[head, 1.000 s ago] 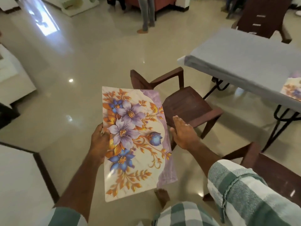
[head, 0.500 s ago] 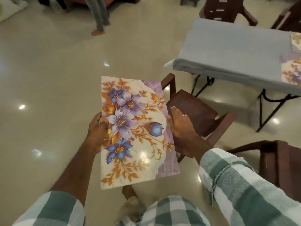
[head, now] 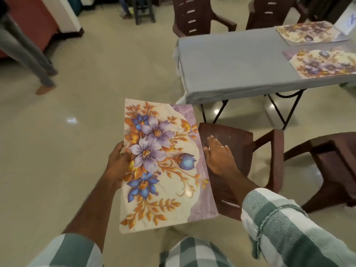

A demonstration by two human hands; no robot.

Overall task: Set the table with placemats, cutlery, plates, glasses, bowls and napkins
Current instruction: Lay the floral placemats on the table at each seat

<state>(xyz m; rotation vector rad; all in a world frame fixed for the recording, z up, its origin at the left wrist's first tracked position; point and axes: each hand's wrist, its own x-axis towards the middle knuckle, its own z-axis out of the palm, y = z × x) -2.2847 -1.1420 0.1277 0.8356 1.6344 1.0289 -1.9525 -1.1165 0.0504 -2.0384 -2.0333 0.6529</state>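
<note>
I carry a floral placemat [head: 163, 164] with purple and blue flowers and orange leaves, held flat in front of me. My left hand [head: 118, 163] grips its left edge, thumb on top. My right hand [head: 218, 155] is beside the mat's right edge with straight fingers; I cannot tell whether it touches the mat. Ahead on the right stands the table [head: 231, 60] under a grey cloth. Two matching placemats lie on its right part, one near the front edge [head: 323, 62] and one at the back [head: 310, 32].
A dark brown chair [head: 240, 149] stands right in front of me, below my right hand, with another chair [head: 331, 160] to its right. Two more chairs [head: 194, 16] stand behind the table. A person's legs [head: 28, 58] are at the far left on the shiny floor.
The view has swung right and nearer to the table, so the two laid placemats now show fully. Both hands keep their places at the carried mat.
</note>
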